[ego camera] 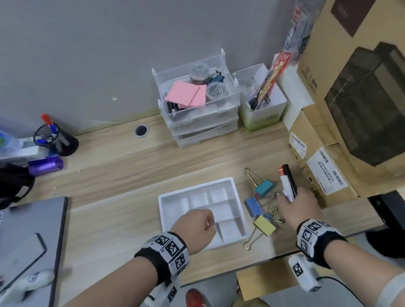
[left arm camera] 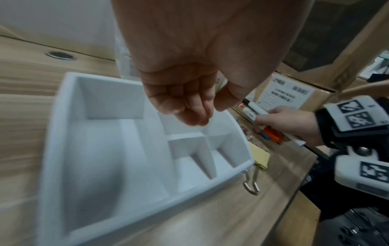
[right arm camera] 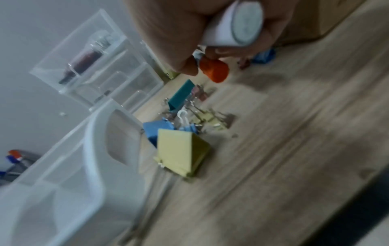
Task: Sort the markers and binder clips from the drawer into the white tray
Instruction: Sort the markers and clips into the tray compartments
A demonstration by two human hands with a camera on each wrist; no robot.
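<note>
Leftmost of what matters, the left hand hovers over the near middle of the white tray, its fingers loosely curled toward the palm and holding nothing. Every compartment that shows looks bare — a long bay on the left, smaller cells at the back and right.

Just right of the tray's wall, on the desk, lies the heap of binder clips: a teal clip farthest back, a blue clip beside the wall, a yellow clip nearest, with small clips tangled between them.

Further right, the right hand is wrapped around a bundle of markers — at least a white-barrelled one and a black one, plus an orange cap peeping below the fingers. The bundle's long axis runs away from the person, roughly parallel to the tray's long left bay.

So the coming move probably turns on one relation: the markers sit to the right of the tray, beyond the clips, and must travel leftward over the heap. The right hand already has them; the left is nearer the bay but idle.
</note>
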